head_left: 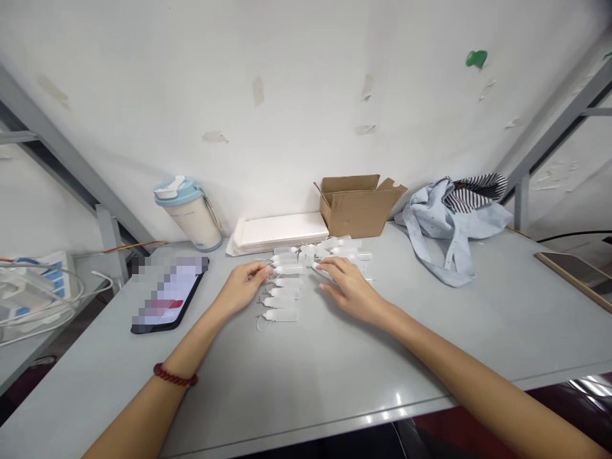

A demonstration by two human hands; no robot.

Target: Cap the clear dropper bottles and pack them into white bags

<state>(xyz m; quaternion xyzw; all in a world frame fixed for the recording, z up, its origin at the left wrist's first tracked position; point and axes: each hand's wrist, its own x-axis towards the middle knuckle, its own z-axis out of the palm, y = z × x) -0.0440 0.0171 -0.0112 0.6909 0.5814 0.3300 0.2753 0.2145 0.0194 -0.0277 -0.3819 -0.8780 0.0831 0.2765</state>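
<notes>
Against a white wall (306,76), small bottles (283,315) lay mid-desk, the nearer ones in a row with narrow ends pointing leftward, perhaps to keep them orderly; the left hand (243,285) curled thumb and finger beside the row, though whether it pinched a bottle could not be told; the right hand (352,288) arched over the farther bottles, thumb parted, its grip likewise unclear; a box (358,211) and cup (194,220) stood behind, seemingly out of the way.

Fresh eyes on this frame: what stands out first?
Likely the small translucent bottles on the grey desk, by the left hand and right hand. Behind them sits an open cardboard box, with a blue-lidded cup to its left and a light-blue cloth bag to its right.
</notes>
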